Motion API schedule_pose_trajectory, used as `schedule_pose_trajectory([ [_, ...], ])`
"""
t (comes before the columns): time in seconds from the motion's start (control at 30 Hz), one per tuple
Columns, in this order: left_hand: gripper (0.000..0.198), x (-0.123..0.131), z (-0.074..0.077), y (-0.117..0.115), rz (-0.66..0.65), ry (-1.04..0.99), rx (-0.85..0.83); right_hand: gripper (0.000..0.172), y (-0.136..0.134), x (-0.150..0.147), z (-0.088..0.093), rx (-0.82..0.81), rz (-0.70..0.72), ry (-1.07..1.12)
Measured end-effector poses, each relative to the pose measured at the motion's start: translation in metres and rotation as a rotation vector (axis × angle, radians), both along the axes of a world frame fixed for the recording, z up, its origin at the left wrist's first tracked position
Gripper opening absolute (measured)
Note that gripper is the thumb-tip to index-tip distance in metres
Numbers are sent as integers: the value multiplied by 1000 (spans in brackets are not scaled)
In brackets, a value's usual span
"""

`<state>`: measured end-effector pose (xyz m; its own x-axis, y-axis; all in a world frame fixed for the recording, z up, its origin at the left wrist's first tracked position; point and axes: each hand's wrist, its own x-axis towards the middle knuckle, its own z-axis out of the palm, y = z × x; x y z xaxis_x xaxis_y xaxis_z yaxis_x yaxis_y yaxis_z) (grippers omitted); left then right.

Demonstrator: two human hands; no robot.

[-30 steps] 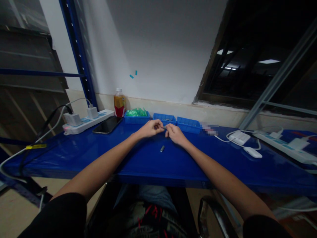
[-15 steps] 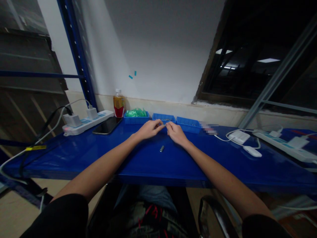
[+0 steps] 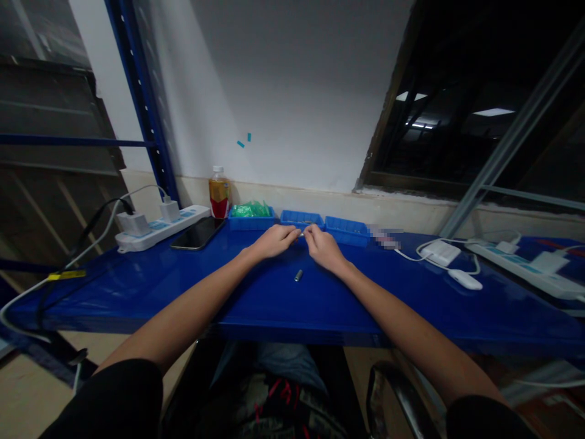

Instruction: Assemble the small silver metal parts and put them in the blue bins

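Observation:
My left hand (image 3: 275,240) and my right hand (image 3: 323,247) meet above the middle of the blue table, fingers closed in pinches. Between the fingertips shows a small, slim, shiny piece (image 3: 301,235), too small to name and mostly covered by the fingers. Below the hands a short metal cylinder (image 3: 298,275) lies on the table, touched by neither hand. Just beyond the hands stand a blue bin (image 3: 287,215) with small metal parts and a second blue bin (image 3: 350,228), whose contents are hard to make out.
A third blue bin (image 3: 242,224) holds green plastic bags (image 3: 251,210). A drink bottle (image 3: 219,194), a phone (image 3: 198,234) and a power strip (image 3: 185,218) are at left. White chargers (image 3: 441,252) with cables and another power strip (image 3: 525,265) lie at right, on the blue table (image 3: 256,305).
My left fingers have closed in more tightly, and the right hand has shifted slightly left. The small piece shows more clearly between the fingertips. The metal cylinder stays on the table.

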<state>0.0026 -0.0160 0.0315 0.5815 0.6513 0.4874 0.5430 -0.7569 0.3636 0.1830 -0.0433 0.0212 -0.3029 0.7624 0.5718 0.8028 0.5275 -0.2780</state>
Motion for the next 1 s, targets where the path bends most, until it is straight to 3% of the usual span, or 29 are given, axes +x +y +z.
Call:
schedule_pose_trajectory([
  [0.23, 32, 1, -5, -2, -15, 67, 42, 29, 5, -2, -7, -41, -203, -112],
  [0.4, 32, 2, -5, -3, 62, 123, 105, 33, 4, -1, -6, -43, -138, -82],
  [0.67, 37, 1, -1, -5, 139, 144, 58, 24, 2, -1, -6, -33, 114, 21],
  [0.87, 41, 2, -1, -5, 129, 127, 44, 18, 1, 1, -3, -37, 56, -51],
  [1.0, 42, 1, -5, -1, 130, 142, 66, 30, 2, 4, 1, -83, 2, -181],
])
